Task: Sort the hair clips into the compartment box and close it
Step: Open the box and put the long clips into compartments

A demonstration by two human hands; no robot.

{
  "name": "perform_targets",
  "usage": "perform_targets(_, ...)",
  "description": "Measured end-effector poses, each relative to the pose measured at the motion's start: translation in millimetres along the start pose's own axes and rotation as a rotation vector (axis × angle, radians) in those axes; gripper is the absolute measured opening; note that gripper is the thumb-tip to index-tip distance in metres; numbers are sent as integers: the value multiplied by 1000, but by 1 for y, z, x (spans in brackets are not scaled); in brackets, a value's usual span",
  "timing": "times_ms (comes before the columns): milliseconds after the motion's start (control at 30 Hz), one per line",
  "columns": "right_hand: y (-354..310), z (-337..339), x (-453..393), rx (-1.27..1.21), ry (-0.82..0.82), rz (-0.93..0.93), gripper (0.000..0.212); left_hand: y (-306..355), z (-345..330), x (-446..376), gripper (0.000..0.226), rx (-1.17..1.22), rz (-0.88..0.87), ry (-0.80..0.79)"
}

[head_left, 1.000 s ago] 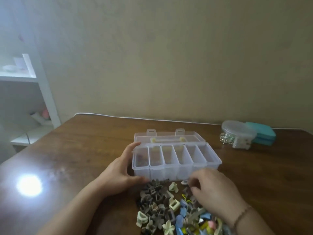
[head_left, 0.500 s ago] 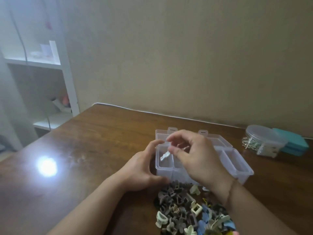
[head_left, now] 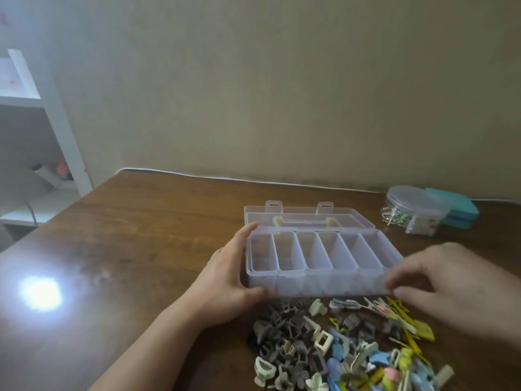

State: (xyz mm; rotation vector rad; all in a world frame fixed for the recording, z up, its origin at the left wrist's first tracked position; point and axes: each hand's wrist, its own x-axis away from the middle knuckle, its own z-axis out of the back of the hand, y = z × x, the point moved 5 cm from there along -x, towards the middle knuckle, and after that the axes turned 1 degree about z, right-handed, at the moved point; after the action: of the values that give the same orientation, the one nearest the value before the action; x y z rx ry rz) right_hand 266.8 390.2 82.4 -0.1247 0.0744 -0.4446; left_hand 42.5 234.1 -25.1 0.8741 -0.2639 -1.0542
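A clear plastic compartment box [head_left: 318, 280] with several long compartments stands open on the brown table, its lid [head_left: 307, 218] lying flat behind it. My left hand [head_left: 225, 280] grips the box's left end, thumb along the front wall and fingers at the back corner. Blurred by motion, my right hand [head_left: 451, 289] hovers at the box's front right corner with loosely curled fingers and nothing visible in them. A pile of hair clips [head_left: 338, 348] in grey, cream, blue and yellow lies just in front of the box. The compartments' contents are too faint to tell.
A round clear container [head_left: 414, 213] of small metal items and a teal case [head_left: 456, 211] sit at the back right. A white cable [head_left: 225, 179] runs along the wall. A white shelf unit [head_left: 56, 122] stands left of the table. Bright glare marks the tabletop's left side.
My right hand pinched a white clip over the leftmost compartment, and has now swung to the box's right front corner without it. My left hand stays on the box's left end.
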Motion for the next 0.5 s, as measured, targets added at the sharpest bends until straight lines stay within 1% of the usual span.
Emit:
perform_targets(67, -9, -12, -6, 105, -31, -29, 19, -1, 1, -2, 111, 22, -12, -13)
perform_targets(100, -16, -19, -10, 135, -26, -23, 21, -2, 1, -2, 112, 25, -14, -17)
perform_targets(200, -33, -45, -24, 196, -49, 73, 26, -1, 3, -2, 112, 23, -16, -12)
perform_targets(300, -38, -59, -31, 203, -89, 127, 24, 1, 5, -1, 112, 25, -5, -1)
perform_targets(400, -39, -55, -32, 135, -53, 183, 25, 1, 6, 0, 111, 29, 11, -1)
perform_targets(500, -38, -41, -22, -62, -111, 214, 24, 2, 4, -1, 111, 23, 10, -12)
